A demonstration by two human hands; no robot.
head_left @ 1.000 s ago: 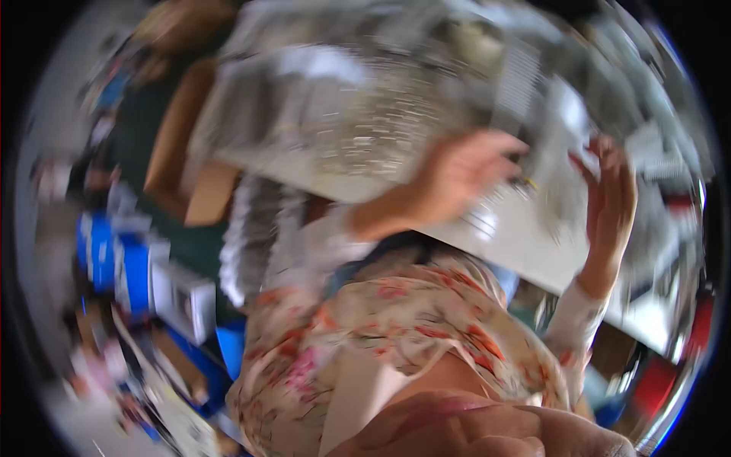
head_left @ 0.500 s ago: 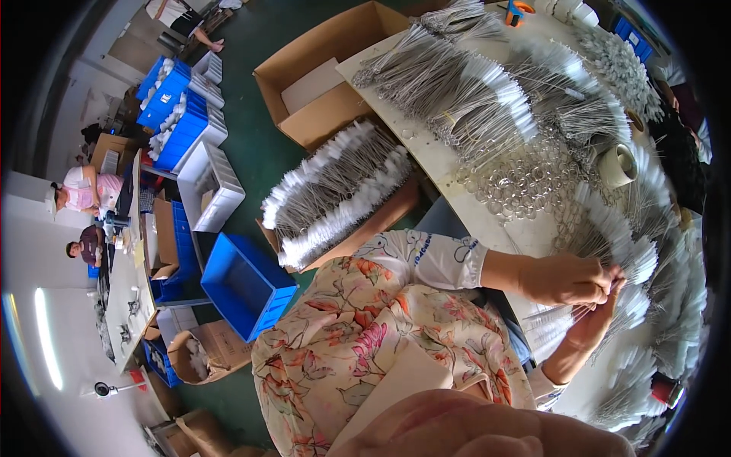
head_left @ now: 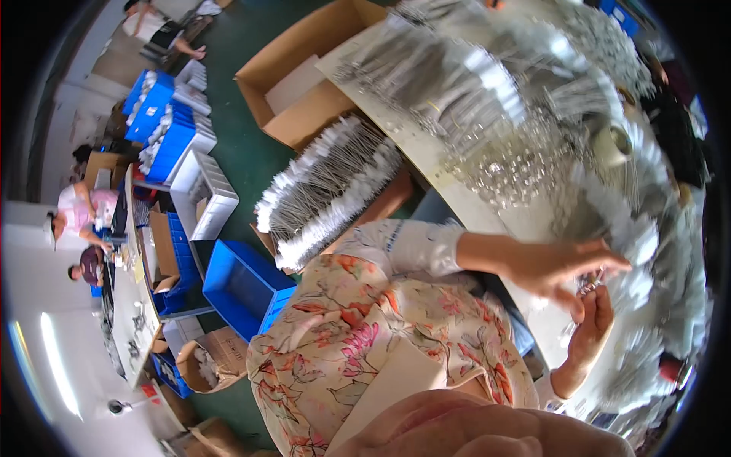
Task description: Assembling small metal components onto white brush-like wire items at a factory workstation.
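Metal wirework (head_left: 589, 283), blurred, above desk (head_left: 426, 156) by near edge. Right hand (head_left: 588, 331): fingers pinched on lower end, best hold. Left hand (head_left: 552, 268): fingers parted, seemingly empty. Likely light, stiff, slippery.

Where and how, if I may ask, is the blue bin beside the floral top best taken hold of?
I would take the blue bin by its rim, on the side nearest the floral top, coming from above. Its mouth opens toward the camera, leaving straight edges exposed, and nothing seems to cover that near edge.
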